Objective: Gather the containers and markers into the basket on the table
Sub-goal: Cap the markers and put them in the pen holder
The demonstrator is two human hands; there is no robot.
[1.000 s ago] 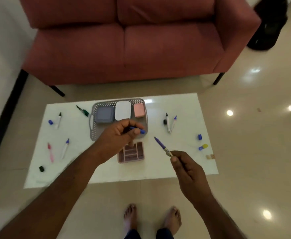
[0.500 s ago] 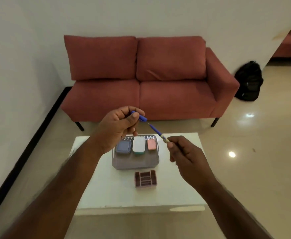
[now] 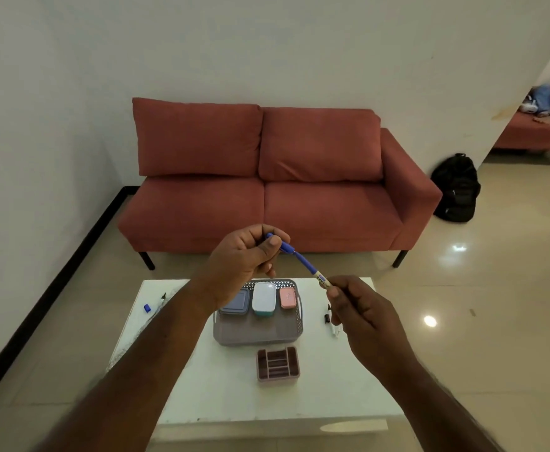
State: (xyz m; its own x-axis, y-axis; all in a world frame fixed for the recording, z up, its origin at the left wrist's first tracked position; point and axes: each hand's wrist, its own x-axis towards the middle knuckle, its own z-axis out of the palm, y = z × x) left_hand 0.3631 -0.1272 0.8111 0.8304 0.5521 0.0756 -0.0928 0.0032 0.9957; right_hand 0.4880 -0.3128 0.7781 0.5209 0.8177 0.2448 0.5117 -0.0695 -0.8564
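Both hands have risen above the table (image 3: 348,402), bringing cap and marker together. My left hand (image 3: 244,259) pinches the blue cap (image 3: 278,244); my right hand (image 3: 361,308) grips the marker (image 3: 312,270). Once capped, I judge it goes into the basket (image 3: 257,334) below.

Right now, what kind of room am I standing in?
Most likely a home living room. A red two-seat sofa stands against a plain white wall, a low white coffee table sits in front of it on a glossy tiled floor, and a black backpack leans by the wall corner.
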